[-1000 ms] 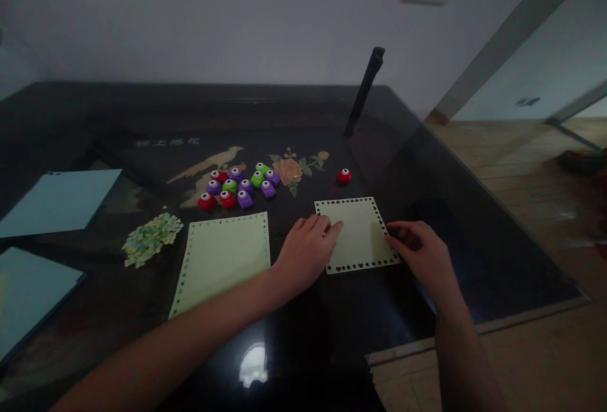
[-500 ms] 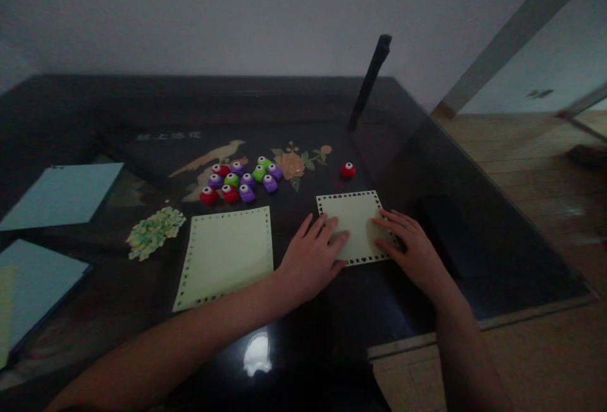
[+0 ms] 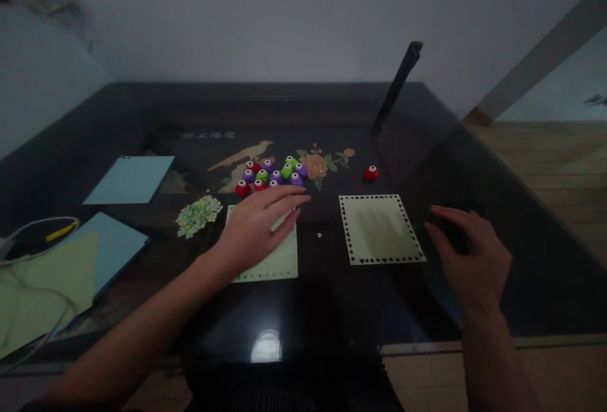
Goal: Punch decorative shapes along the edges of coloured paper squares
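My left hand (image 3: 258,225) hovers, fingers stretched out, over a pale yellow sheet (image 3: 279,263) with small holes along its border, hiding much of it. My right hand (image 3: 474,254) is raised beside a second sheet (image 3: 379,232), off its right edge, with thumb and fingers apart and nothing between them. Cut-out hearts, stars and other shapes run round that second sheet's border. Behind it stands a red craft punch (image 3: 371,173) with an eye-like button. Several red, green and purple craft punches (image 3: 276,177) cluster beyond my left hand, which partly covers them.
A heap of paper cut-outs (image 3: 199,216) lies left of the first sheet. Blue sheets (image 3: 130,179), a yellow sheet (image 3: 52,298) and a white cable (image 3: 40,222) are further left. One white scrap (image 3: 319,235) lies between the bordered sheets. A dark post (image 3: 397,86) rises at the back right.
Both hands have come off the right-hand sheet: my left hand moved left over the other sheet, my right hand moved right. A white scrap now shows between the sheets. The view has shifted left.
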A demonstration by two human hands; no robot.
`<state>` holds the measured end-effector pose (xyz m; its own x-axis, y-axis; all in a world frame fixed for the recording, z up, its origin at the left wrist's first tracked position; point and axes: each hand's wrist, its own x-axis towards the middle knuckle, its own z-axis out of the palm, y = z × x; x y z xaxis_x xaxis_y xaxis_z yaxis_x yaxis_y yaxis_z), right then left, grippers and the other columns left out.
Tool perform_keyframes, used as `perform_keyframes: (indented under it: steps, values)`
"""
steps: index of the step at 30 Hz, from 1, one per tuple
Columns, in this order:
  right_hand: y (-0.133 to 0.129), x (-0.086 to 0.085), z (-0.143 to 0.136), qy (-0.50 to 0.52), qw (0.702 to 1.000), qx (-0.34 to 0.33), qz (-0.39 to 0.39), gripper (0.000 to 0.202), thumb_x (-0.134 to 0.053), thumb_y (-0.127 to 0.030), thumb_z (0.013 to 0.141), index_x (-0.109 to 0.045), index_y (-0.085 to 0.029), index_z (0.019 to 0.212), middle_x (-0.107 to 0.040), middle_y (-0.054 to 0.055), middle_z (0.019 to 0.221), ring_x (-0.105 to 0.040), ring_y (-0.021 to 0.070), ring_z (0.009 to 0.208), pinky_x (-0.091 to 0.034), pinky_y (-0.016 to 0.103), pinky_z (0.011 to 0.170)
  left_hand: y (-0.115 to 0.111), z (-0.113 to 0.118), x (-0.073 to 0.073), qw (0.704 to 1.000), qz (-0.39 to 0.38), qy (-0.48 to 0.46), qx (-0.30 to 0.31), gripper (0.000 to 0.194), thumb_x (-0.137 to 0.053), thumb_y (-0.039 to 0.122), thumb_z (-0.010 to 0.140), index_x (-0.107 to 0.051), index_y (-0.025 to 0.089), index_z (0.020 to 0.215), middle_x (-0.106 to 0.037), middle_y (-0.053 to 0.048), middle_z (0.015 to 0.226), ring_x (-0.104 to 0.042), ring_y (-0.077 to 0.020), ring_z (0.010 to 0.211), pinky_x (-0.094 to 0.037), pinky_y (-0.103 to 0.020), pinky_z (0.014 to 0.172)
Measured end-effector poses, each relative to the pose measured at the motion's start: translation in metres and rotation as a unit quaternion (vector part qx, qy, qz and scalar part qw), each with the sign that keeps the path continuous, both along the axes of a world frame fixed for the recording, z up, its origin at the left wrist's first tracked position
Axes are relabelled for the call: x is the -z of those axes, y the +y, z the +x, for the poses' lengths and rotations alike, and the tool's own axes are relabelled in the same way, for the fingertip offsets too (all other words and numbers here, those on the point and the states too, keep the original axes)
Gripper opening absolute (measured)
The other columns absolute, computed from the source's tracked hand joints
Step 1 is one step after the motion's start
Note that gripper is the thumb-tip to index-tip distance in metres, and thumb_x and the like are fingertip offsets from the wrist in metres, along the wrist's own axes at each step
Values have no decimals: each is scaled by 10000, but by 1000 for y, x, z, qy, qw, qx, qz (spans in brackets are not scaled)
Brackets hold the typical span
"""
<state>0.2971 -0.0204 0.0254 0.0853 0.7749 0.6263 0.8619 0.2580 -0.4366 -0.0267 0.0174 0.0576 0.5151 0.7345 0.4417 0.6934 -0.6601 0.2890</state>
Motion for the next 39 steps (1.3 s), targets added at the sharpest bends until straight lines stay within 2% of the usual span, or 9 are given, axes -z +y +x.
perform_keyframes:
  steps: [4, 7, 10, 12, 16, 19, 26, 34, 39]
  values:
    - [5, -29, -35, -7, 999, -16, 43, 261, -620, -255, 805, -623, -251, 1066, -662, 53, 1036, -582, 240, 1024, -358, 495, 1009, 13, -69, 28, 995, -32, 59, -68, 287, -436, 237, 883, -604, 202, 1114, -630, -75, 1134, -584, -200, 1048, -471, -373, 911]
    - [19, -39, -75, -30, 990, -139, 22, 207, -599, -246, 821, -630, -218, 1023, -667, 61, 1001, -584, 226, 1002, -398, 449, 975, 16, -95, 43, 991, -51, 91, -89, 301, -435, 259, 879, -607, 185, 1115, -625, -95, 1135, -574, -222, 1057, -461, -388, 918]
    - [41, -28, -118, -100, 947, -293, -88, 244, -596, -286, 826, -618, -222, 1060, -653, 65, 1051, -563, 229, 1021, -443, 408, 901, 15, -102, 49, 988, -76, 109, -73, 347, -465, 325, 874, -567, 185, 1175, -582, -107, 1198, -535, -240, 1109, -435, -413, 941]
    - [55, -12, -142, -163, 916, -336, -150, 334, -614, -335, 810, -599, -194, 1112, -635, 90, 1100, -537, 249, 1060, -436, 411, 901, 13, -101, 50, 986, -94, 121, -68, 426, -517, 407, 845, -535, 188, 1210, -552, -115, 1232, -508, -257, 1137, -422, -432, 943]
    - [74, 17, -171, -248, 894, -311, -208, 525, -621, -438, 783, -546, -144, 1212, -589, 134, 1174, -506, 286, 1087, -442, 422, 875, 9, -101, 52, 979, -117, 139, -91, 577, -583, 510, 777, -499, 187, 1247, -527, -122, 1249, -491, -280, 1141, -407, -436, 942]
    - [80, 25, -177, -284, 894, -275, -210, 597, -610, -479, 775, -521, -132, 1253, -558, 155, 1210, -493, 308, 1092, -447, 432, 863, 10, -104, 56, 976, -124, 144, -109, 613, -608, 518, 752, -494, 188, 1257, -523, -124, 1248, -491, -286, 1135, -394, -434, 951]
    - [82, 24, -176, -306, 888, -274, -209, 543, -606, -462, 781, -562, -123, 1203, -541, 140, 1195, -504, 294, 1042, -456, 398, 824, 13, -107, 64, 973, -136, 147, -112, 624, -637, 509, 729, -506, 198, 1253, -525, -117, 1202, -500, -281, 1096, -402, -420, 922]
    - [78, 28, -174, -269, 901, -289, -179, 470, -597, -448, 795, -579, -166, 1170, -565, 136, 1133, -512, 308, 1000, -429, 423, 788, 11, -103, 55, 968, -146, 167, -116, 609, -610, 525, 747, -516, 176, 1238, -537, -127, 1202, -493, -286, 1097, -374, -413, 931]
    - [77, 26, -175, -224, 913, -303, -157, 363, -635, -407, 775, -596, -213, 1080, -584, 102, 1058, -527, 280, 956, -423, 391, 767, 9, -101, 51, 970, -134, 167, -117, 578, -629, 515, 736, -534, 194, 1208, -554, -120, 1198, -490, -299, 1110, -361, -429, 932]
